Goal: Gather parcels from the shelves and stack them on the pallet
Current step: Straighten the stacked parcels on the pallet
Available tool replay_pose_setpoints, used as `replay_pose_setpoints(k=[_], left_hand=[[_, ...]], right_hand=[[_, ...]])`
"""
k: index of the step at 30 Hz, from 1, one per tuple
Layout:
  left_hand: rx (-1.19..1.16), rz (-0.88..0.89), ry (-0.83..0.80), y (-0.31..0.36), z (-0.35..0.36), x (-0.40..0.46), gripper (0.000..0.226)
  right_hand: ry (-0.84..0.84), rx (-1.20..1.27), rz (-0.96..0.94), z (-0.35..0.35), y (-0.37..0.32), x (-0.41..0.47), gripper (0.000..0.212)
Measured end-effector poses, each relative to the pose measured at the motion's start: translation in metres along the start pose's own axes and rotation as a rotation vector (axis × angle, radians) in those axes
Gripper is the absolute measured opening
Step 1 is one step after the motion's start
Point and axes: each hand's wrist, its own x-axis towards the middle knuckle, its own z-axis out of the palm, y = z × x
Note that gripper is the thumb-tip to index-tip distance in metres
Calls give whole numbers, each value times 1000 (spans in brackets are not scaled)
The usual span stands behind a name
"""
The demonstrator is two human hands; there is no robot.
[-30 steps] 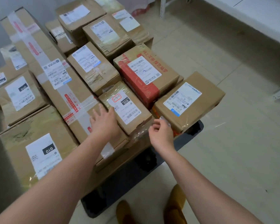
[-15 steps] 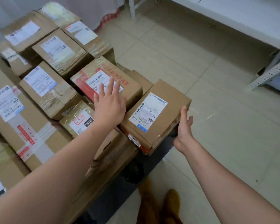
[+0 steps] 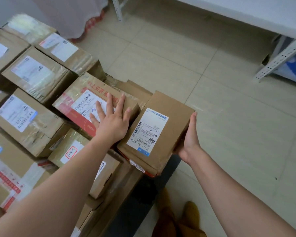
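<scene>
Flat brown cardboard parcel [image 3: 162, 120], white label, glossy tape, at stack's 3 o'clock edge.
Right hand [image 3: 189, 139] cupping its side; left hand [image 3: 112, 120] flat, splayed on red-printed taped carton [image 3: 85, 103].

Tiled floor [image 3: 186, 69], pale beige with thin grout lines, fills the centre and the 3 o'clock side. White metal shelf post [image 3: 278, 59] with punched holes leans at 2 o'clock, a blue and white bag [image 3: 292, 69] just behind it. Pale cloth [image 3: 72, 16] with a red patterned hem hangs at 11 o'clock; yellow-brown shoes [image 3: 181, 218] at 6 o'clock.
</scene>
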Motion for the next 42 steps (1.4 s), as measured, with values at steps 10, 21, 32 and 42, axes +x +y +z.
replay_pose_setpoints(k=[10,21,32,42], left_hand=[[-3,5,-11,-3,0,1,55],[-96,-95,106,20,-16,5,53],[-270,-531,265,72,-14,57,61],[-267,-730,313,91,-16,75,63]], right_hand=[[18,46,14,6,0,-2,82],[46,26,26,-10,-29,-5,79],[100,-3,360,-6,-34,35,91],[40,-160,469,-33,-57,65,117]])
